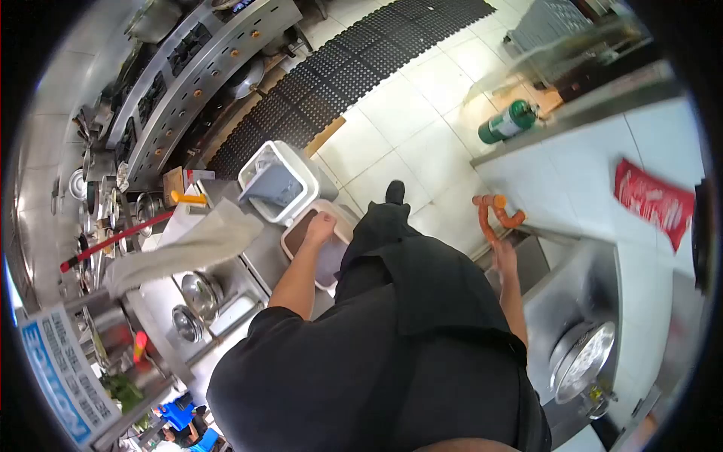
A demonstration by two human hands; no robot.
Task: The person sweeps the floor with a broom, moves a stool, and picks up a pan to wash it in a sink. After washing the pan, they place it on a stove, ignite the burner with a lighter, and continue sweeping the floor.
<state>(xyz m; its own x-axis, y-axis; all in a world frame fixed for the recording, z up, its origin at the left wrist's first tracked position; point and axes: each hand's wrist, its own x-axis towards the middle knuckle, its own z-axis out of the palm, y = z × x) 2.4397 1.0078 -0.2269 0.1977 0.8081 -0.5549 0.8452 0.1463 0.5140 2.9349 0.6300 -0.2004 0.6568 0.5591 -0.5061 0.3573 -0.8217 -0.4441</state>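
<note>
Reddish-orange curved links that look like sausages [486, 218] rise from my right hand [505, 258], which is closed around their lower end, beside the metal sink counter. The hand is slightly blurred. My left hand [321, 227] is curled into a fist above an open pinkish-beige bin [348, 218], and nothing shows in it. Next to that bin stands a white bin [310, 184] with a grey piece [269, 187] inside it.
A stove [197, 93] and a black floor mat [331, 83] lie ahead on the left. A green cylinder [508, 122] is on the right near a red packet [654, 197]. Metal bowls [202, 294] and a beige cloth [188, 248] are at left; a strainer [584, 360] is at right.
</note>
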